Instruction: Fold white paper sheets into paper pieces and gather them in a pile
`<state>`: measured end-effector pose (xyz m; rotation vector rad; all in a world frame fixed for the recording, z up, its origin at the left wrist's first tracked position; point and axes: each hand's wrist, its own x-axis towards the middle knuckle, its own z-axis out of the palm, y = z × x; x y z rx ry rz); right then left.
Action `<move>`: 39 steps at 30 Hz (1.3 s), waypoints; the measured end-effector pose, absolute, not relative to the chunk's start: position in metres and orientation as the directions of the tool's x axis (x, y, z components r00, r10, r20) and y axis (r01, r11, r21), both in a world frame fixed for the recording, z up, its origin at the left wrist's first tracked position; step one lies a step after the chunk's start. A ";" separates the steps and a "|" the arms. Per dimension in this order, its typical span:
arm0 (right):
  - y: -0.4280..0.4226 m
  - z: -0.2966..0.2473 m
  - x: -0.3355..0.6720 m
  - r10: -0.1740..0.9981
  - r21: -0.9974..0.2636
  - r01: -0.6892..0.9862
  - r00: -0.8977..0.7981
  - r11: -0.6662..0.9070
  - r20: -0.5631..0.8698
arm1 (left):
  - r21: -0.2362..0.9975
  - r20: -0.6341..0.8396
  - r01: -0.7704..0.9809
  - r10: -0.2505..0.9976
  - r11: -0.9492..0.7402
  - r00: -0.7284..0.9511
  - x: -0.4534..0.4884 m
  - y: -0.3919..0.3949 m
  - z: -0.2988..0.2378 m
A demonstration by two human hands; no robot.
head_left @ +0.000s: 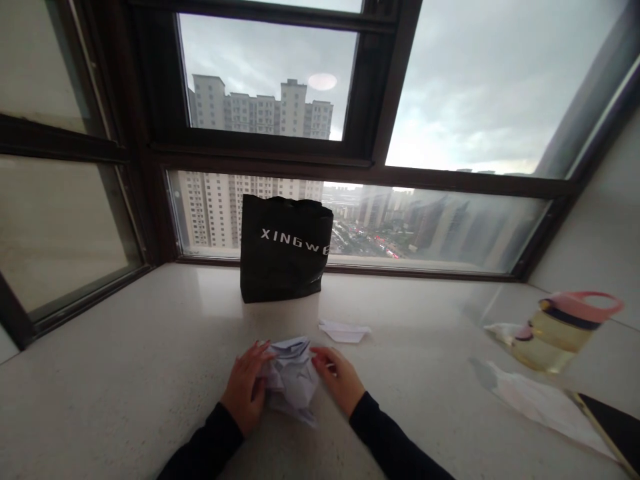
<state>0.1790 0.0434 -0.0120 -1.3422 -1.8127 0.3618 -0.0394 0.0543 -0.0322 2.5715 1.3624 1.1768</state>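
Observation:
A bundle of crumpled, folded white paper (pixel 295 380) sits on the pale sill directly between my hands. From the left side, my left hand (pixel 247 383) grips it, fingers over its upper edge and thumb lower down. My right hand (pixel 340 377) has its fingers curled in a pinch at the paper's upper right edge. Just beyond, a small folded paper boat shape (pixel 345 331) lies by itself on the sill.
A black bag (pixel 285 267) with white lettering stands against the window behind the paper. At the right are a yellowish bottle with a pink lid (pixel 555 340), a flat white plastic wrapper (pixel 540 400) and a dark flat device (pixel 613 420). The sill (pixel 135 373) meets dark window frames.

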 end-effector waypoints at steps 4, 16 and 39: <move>0.063 -0.013 0.216 0.821 -0.484 0.825 0.045 0.291 0.570 | 0.387 0.603 0.788 0.778 -0.480 0.177 -0.042 0.046 -0.030; 0.039 -0.030 0.178 0.876 -0.403 0.832 -0.186 0.381 0.444 | 0.338 0.504 0.690 0.742 -0.640 0.442 -0.019 0.032 -0.050; 0.035 -0.021 0.173 0.882 -0.563 0.780 0.028 0.275 0.470 | 0.429 0.490 0.850 0.869 -0.307 0.067 -0.049 0.051 -0.025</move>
